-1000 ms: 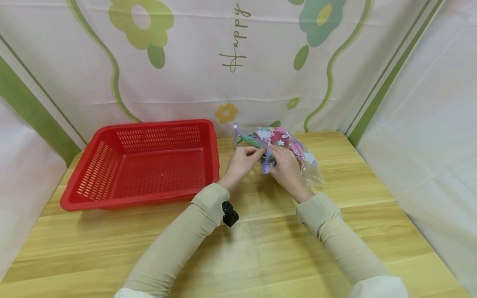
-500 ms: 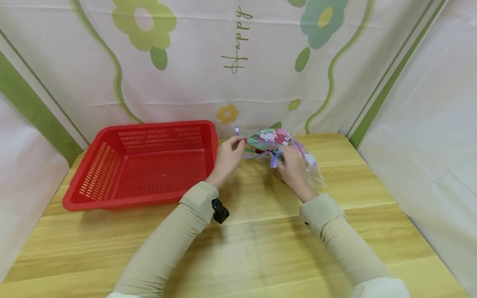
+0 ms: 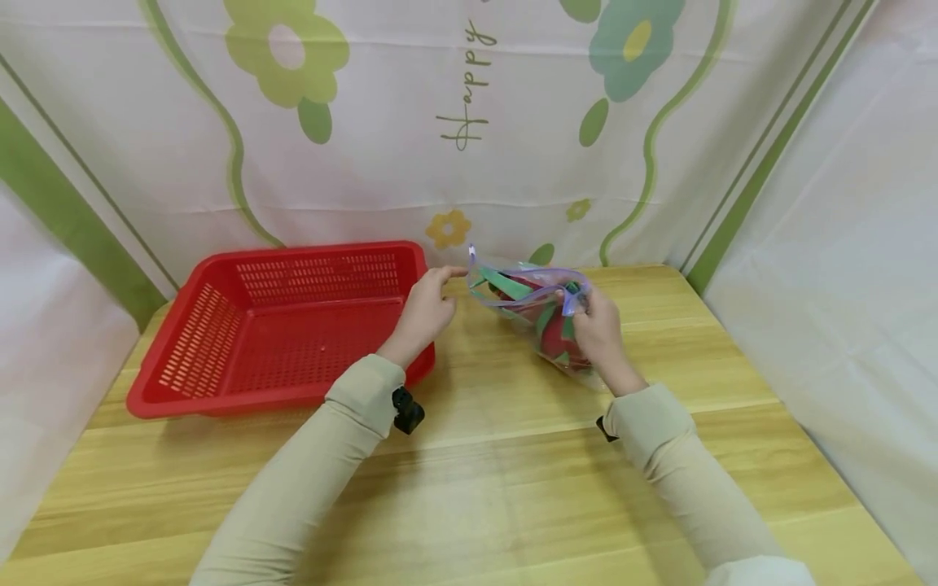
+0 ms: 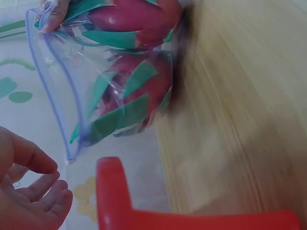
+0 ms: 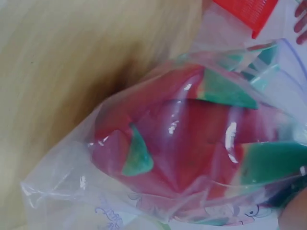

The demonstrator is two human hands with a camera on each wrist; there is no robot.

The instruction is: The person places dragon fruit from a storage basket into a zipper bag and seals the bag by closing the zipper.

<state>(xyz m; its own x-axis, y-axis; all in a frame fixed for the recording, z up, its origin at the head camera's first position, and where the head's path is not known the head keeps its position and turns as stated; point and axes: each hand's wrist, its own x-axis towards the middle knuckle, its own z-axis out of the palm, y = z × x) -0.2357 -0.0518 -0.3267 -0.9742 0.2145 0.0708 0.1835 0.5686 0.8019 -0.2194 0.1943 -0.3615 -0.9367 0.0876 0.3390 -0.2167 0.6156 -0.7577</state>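
Observation:
A clear zip bag (image 3: 523,316) with a purple seal stands tilted at the back of the table, its mouth spread toward the left. Inside are red dragon fruits (image 4: 148,79) with green scales, two of them showing in the left wrist view. My right hand (image 3: 601,327) grips the bag by the right end of its seal. In the right wrist view one dragon fruit (image 5: 177,139) fills much of the bag. My left hand (image 3: 423,316) hovers left of the mouth, fingers loosely bent and holding nothing; the left wrist view has a gap between it and the seal.
A red plastic basket (image 3: 227,402) with perforated sides sits on the wooden table (image 3: 469,505), left of the bag and right under my left hand. Behind the table hangs a flower-printed curtain (image 3: 396,122), and white cloth (image 3: 843,268) borders the right side.
My left hand has come off the bag's seal and moved left toward the basket. The bag's mouth has widened, and my right hand has drawn it slightly right, turning the dragon fruits into view.

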